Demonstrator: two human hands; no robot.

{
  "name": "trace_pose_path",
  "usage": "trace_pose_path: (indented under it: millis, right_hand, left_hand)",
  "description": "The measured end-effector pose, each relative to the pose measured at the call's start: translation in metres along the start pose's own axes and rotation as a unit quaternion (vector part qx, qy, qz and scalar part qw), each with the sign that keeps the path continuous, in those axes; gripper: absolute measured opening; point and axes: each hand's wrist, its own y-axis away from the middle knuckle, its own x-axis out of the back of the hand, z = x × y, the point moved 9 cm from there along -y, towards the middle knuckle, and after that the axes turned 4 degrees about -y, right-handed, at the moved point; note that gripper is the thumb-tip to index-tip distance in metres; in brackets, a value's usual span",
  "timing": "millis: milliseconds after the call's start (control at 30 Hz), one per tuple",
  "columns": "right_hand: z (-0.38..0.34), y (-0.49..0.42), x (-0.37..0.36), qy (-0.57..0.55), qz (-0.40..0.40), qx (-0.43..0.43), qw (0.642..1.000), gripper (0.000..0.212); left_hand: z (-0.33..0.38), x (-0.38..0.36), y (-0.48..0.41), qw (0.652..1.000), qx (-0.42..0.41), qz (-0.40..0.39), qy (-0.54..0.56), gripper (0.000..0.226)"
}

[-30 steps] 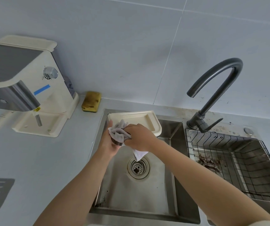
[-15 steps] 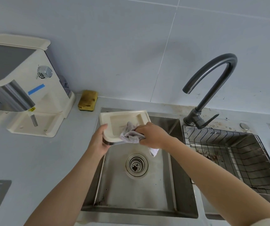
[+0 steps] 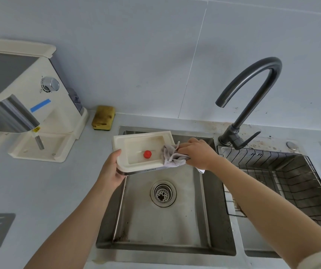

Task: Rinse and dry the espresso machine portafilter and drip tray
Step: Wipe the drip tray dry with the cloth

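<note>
here the cream drip tray [image 3: 136, 148] is held above the steel sink [image 3: 163, 226], near its back left corner, open side up and roughly level. the left hand [image 3: 110, 172] grips the tray's near left corner, thumb on the rim and fingers curled beneath. the right hand [image 3: 197, 154] clutches a bunched grey cloth [image 3: 172, 156] and presses it against the tray's right end. a small red float [image 3: 147, 154] sits inside the tray. the espresso machine [image 3: 25, 101] stands on the counter at left, a yellow sponge [image 3: 103, 117] just beside it by the wall. a dark faucet [image 3: 249, 101] arches over the sink, with a wire rack [image 3: 284, 183] in the basin to the right.
</note>
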Motion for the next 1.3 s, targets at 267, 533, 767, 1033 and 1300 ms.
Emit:
trace_pose_path:
  millis: [267, 533, 767, 1033, 1300]
  right_hand:
    - [-0.005, -0.020, 0.060, -0.101, 0.140, 0.025, 0.985, 0.025]
    - [-0.092, -0.035, 0.047, 0.036, 0.086, 0.146, 0.985, 0.054]
    - [-0.074, -0.038, 0.021, 0.118, 0.036, 0.145, 0.982, 0.061]
    - [-0.028, -0.035, 0.027, 0.100, 0.003, 0.067, 0.993, 0.055]
    - [0.021, -0.022, 0.023, 0.063, -0.023, -0.033, 0.997, 0.058]
  left_hand:
    - [-0.012, -0.013, 0.006, 0.999, 0.038, -0.027, -0.019, 0.009]
    - [-0.023, -0.048, 0.016, 0.990, 0.036, -0.131, -0.037, 0.016]
    - [-0.028, -0.038, 0.013, 0.991, 0.042, -0.126, -0.030, 0.016]
    - [-0.021, -0.029, -0.001, 0.994, 0.038, -0.100, 0.010, 0.026]
    - [-0.006, -0.028, -0.005, 0.995, 0.014, -0.091, 0.032, 0.019]
